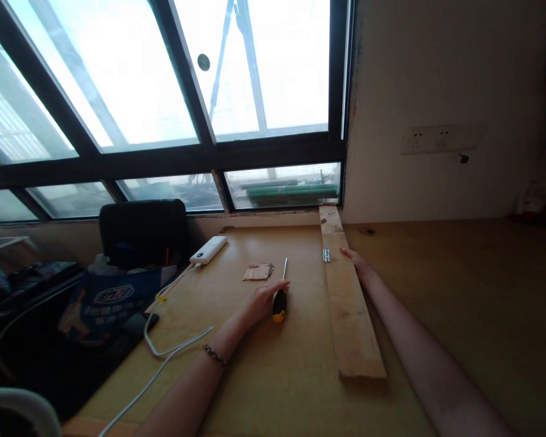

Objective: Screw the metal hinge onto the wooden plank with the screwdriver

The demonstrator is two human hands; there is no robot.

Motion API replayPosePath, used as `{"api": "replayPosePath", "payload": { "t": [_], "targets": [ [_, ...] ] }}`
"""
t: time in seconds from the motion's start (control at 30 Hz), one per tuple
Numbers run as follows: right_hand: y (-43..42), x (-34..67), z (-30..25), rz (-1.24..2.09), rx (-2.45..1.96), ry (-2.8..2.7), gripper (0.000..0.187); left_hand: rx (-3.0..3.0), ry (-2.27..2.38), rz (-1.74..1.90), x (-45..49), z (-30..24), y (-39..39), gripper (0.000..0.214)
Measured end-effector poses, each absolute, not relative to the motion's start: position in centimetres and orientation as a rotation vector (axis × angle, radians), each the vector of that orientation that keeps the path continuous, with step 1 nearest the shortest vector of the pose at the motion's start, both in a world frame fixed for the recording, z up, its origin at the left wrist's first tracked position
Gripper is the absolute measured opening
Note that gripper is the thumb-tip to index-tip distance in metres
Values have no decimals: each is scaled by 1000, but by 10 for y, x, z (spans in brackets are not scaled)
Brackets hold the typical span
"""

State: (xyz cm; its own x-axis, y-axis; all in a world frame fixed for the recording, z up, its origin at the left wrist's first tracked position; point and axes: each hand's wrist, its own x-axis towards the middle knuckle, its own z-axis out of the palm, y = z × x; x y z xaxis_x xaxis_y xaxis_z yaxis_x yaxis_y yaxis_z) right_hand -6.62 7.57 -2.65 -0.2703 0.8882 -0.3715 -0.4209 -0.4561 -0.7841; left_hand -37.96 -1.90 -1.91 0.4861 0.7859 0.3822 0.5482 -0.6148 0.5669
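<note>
A screwdriver (281,291) with a black and yellow handle lies on the wooden table (273,376), its metal shaft pointing toward the window. My left hand (260,302) rests over its handle with fingers curled around it. A long wooden plank (349,303) lies lengthwise to the right, with a small metal hinge (326,255) on its left edge. My right hand (355,261) lies on the plank's right edge near the hinge, fingers stretched flat.
A small wood piece (257,272) sits beside the screwdriver tip. A white power bank (208,249) with a white cable (164,349) lies at the left. A black chair (143,230) and a blue bag (111,300) stand left of the table. The window (164,91) is behind.
</note>
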Motion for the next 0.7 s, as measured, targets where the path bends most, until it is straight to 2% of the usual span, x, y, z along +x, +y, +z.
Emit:
{"api": "replayPosePath", "payload": {
  "t": [0.13, 0.27, 0.43, 0.6, 0.7],
  "targets": [
    [78, -65, -29, 1853, -1010, -705, 38, 2320, 1149, 1011, -376, -13, -26, 41],
    [81, -65, -32, 1854, -970, -714, 35, 2207, 1277, 1175, -355, 7, -25, 31],
    [84, -64, -36, 1864, -939, -729, 35, 1659, 1268, 1273, -287, 29, 10, 19],
    [85, -64, -39, 1875, -893, -756, 36, 989, 1243, 1536, -215, 10, 55, 26],
    [84, -64, -37, 1868, -861, -753, 35, 869, 1115, 1523, -196, -11, 68, 29]
  ]
}}
